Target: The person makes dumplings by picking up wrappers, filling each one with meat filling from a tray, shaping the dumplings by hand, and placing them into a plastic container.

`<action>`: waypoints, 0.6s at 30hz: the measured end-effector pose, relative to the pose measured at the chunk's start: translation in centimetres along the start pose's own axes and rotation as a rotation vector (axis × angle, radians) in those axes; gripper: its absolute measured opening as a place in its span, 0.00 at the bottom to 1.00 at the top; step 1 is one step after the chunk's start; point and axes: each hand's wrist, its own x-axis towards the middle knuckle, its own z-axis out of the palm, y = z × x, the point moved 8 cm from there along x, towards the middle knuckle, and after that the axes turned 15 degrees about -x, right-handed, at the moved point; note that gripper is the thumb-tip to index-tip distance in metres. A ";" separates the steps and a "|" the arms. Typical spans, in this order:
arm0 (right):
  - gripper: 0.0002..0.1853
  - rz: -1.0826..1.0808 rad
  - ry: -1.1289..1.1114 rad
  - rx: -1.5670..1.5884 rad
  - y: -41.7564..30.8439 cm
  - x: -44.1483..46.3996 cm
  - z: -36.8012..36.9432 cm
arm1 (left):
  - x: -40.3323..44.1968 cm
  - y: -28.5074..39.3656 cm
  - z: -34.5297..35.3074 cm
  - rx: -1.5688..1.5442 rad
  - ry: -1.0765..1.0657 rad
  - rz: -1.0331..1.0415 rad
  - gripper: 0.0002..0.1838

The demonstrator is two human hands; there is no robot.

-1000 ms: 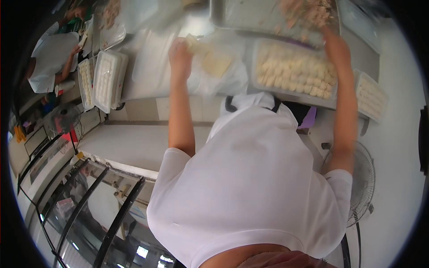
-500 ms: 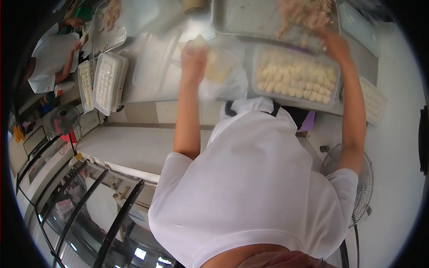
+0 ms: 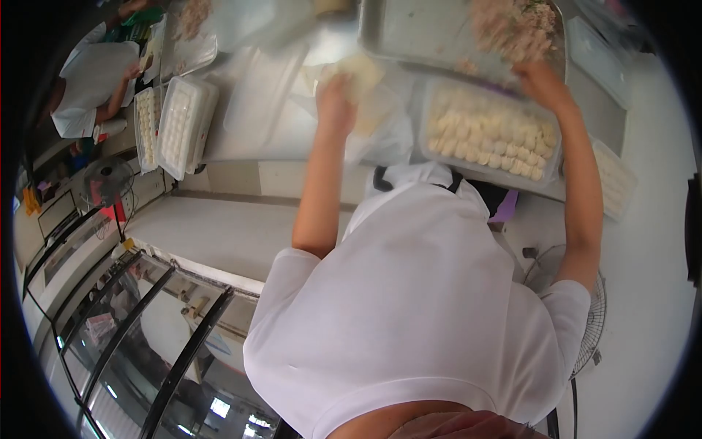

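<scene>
My left hand is closed on a pale, thin dough wrapper, above more wrappers lying on a clear plastic bag. At the near edge of a metal tray, my right hand has its fingers together beside a pile of pinkish minced filling; whether anything is between the fingertips is too small to tell. Between my arms sits a clear plastic box with rows of small, pale dumplings.
A co-worker in a white shirt is at the upper left, near stacked white boxes and another tray of filling. A lidded box is right of my arm. Fans stand at the left and lower right.
My left hand has moved right, over the wrappers, with a wrapper in its fingers. My right hand has shifted slightly along the filling's near edge, and its fingers have drawn together.
</scene>
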 end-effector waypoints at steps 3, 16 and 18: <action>0.13 0.035 0.014 0.158 0.7 -0.1 -0.7 | 0.1 -1.3 -0.4 -0.067 0.064 -0.088 0.16; 0.13 0.357 -0.099 1.228 -4.9 -3.8 1.1 | 0.4 -9.6 9.9 -0.275 -0.153 -0.256 0.24; 0.13 0.242 0.376 0.664 -7.5 -4.2 -1.6 | 0.3 -11.0 12.5 -0.350 -0.206 -0.344 0.25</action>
